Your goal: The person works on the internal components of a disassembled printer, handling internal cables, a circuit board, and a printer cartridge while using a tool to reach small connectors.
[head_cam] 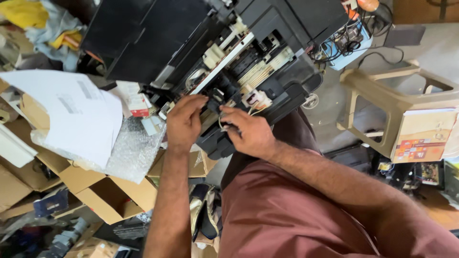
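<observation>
An opened black printer (158, 43) with white and cream inner parts (224, 55) lies tilted across my lap. My left hand (184, 122) reaches up to its exposed front edge, its fingertips pinched on a small black part (213, 98) of the mechanism. Right beside it, my right hand (248, 133) is curled around thin white wires (252, 109) that come out of the printer near a white connector block (256, 99). The two hands are almost touching. My fingers hide what lies under them.
Sheets of white paper (71, 110) and bubble wrap (131, 150) lie on open cardboard boxes (110, 193) at the left. A beige plastic stool (382, 91) carrying a printed box (423, 136) stands at the right. Tangled cables (346, 40) sit behind the printer.
</observation>
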